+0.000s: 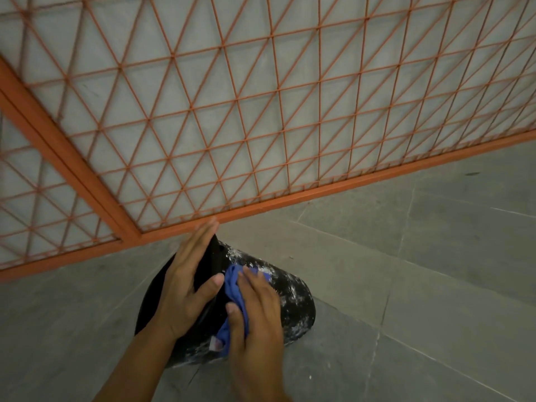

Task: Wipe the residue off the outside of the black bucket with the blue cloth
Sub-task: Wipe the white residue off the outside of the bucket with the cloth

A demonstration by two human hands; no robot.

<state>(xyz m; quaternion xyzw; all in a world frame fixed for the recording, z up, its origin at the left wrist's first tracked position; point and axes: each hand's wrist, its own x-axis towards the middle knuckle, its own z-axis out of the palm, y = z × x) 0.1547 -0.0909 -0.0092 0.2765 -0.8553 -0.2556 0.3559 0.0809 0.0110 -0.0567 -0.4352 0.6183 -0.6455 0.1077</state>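
Both forearms are reaching in from the bottom edge of the view toward a black bucket (293, 303) that is lying on its side on the grey tiled floor (406, 285), just in front of an orange mesh gate (261, 111). Its long axis is running from lower left to upper right, with the mouth pointing to the left and the base pointing right, away from the gate's corner post. White residue (290, 297) is speckling the outer wall, thickest toward the base and along the lower edge. The left hand (188, 282) is lying over the rim at the mouth with fingers straight and spread, the thumb reaching across toward the cloth, steadying the bucket. The right hand (255, 311) is sitting on top of the bucket's side, pressing a bunched blue cloth (233, 288) against the wall; its fingers are lying fairly flat over the cloth with the thumb tucked along its near edge. The cloth is showing between the two hands, near the rim.
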